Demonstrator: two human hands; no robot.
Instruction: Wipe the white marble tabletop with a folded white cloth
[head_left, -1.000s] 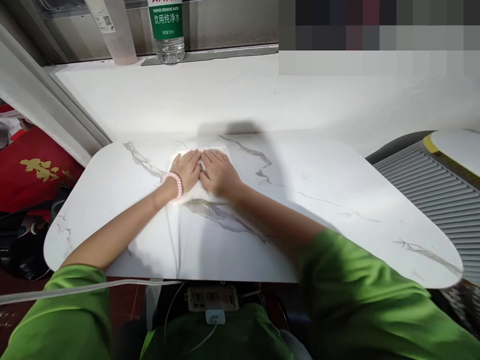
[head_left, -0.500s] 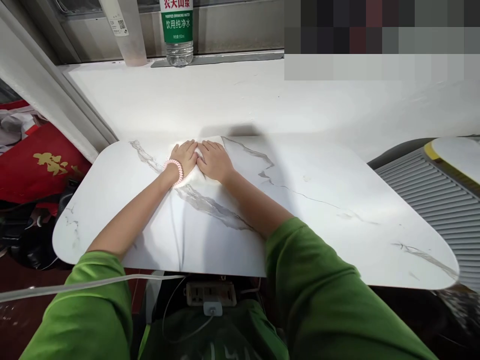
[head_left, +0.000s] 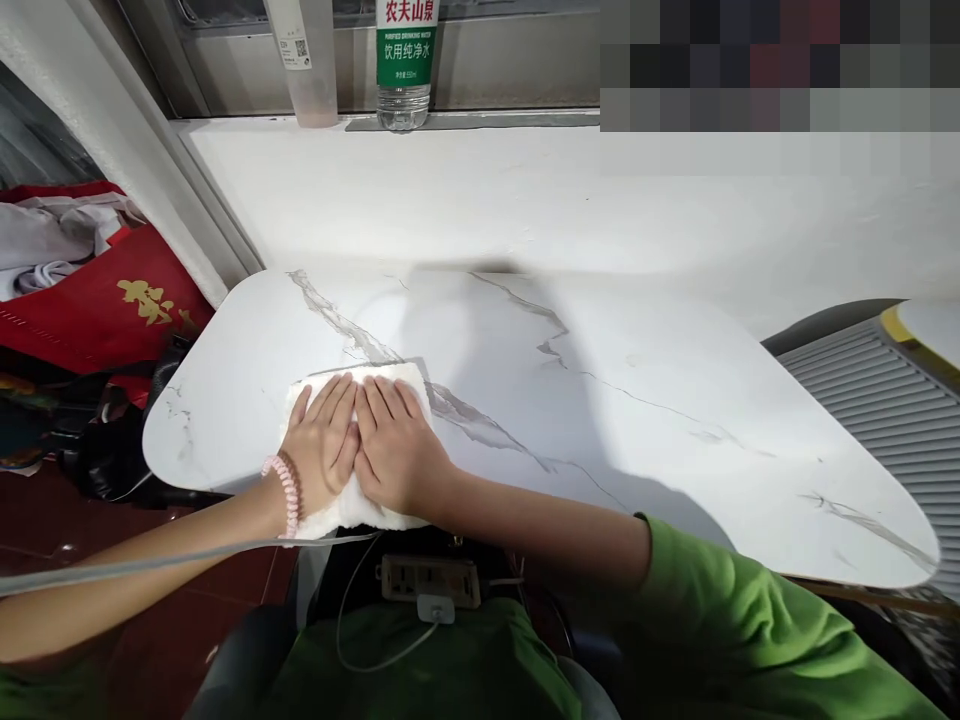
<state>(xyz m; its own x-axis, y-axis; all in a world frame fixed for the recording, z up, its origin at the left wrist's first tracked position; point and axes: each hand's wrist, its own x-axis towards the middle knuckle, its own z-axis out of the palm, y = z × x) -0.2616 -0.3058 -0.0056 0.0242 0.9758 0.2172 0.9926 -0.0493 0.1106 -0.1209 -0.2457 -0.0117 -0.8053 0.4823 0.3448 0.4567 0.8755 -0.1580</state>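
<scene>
Dragged from the far side of the white marble-veined desk (head_left: pixel 637 420) to its near left edge within the last second: thick white folded cloth (head_left: pixel 390 373), pressed under left hand (head_left: pixel 322 450) and right hand (head_left: pixel 394 450), each grip flat, fully open, clasping nothing. Reads as one wiping stroke completed. On the far ledge, clear green-labelled plastic water bottle (head_left: pixel 405 70), water visible at its base, beside a translucent tumbler (head_left: pixel 307 70), contents unclear.
</scene>
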